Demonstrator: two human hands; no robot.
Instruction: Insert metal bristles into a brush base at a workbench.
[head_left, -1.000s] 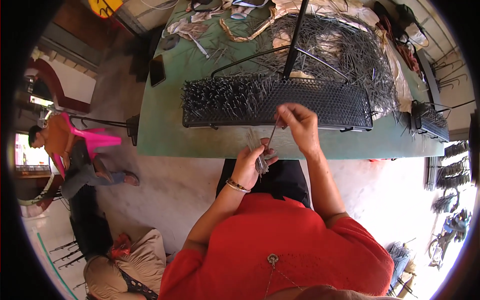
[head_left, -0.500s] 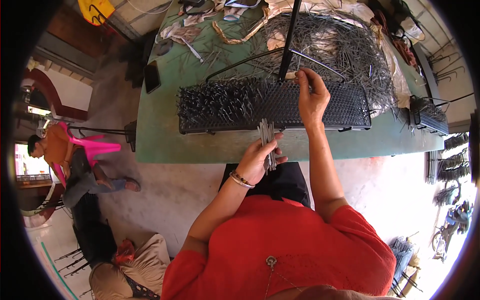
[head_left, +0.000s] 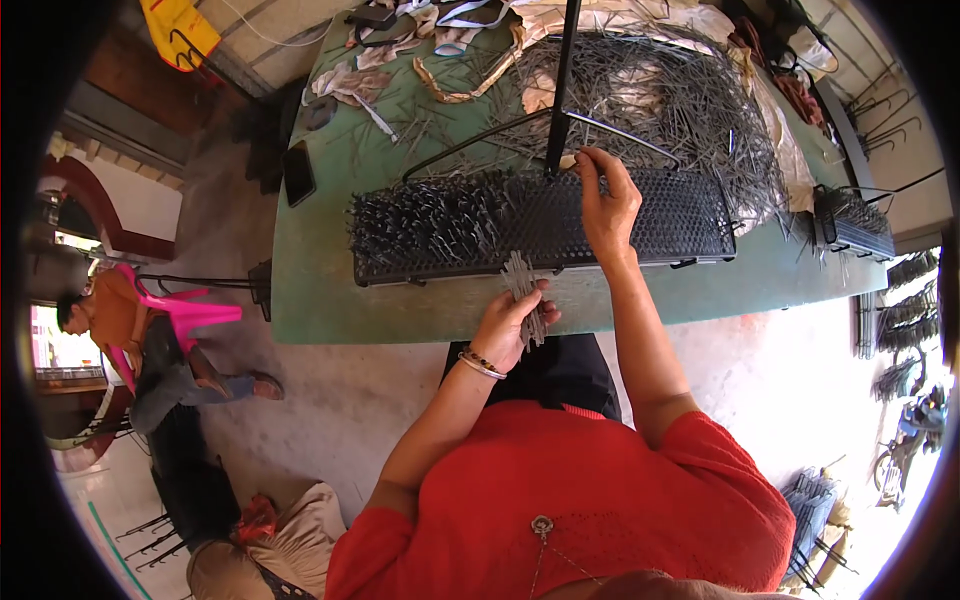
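My left hand (head_left: 510,325) is closed around a bundle of thin grey metal strips (head_left: 522,280), just in front of the table's near edge. My right hand (head_left: 611,205) hovers over a long black perforated rack (head_left: 655,215), thumb and forefinger pinched near an upright black rod (head_left: 563,95). Whatever lies in that pinch is too small to make out. Dark metal pins (head_left: 430,220) stand densely packed in the rack's left half, while bare holes show on its right. Two slanting black bars run from the rod toward the rack's ends.
A loose heap of thin metal strips (head_left: 690,110) covers the far right of the green table (head_left: 310,250). A phone (head_left: 299,173) lies at the left edge. Another filled rack (head_left: 855,225) is at the right. A person (head_left: 150,330) sits on a pink chair (head_left: 200,315) far left.
The view has shifted slightly, and the rack appears a little lower and further left. A thin strip that rose above my right fingertips no longer shows. My left hand keeps the bundle.
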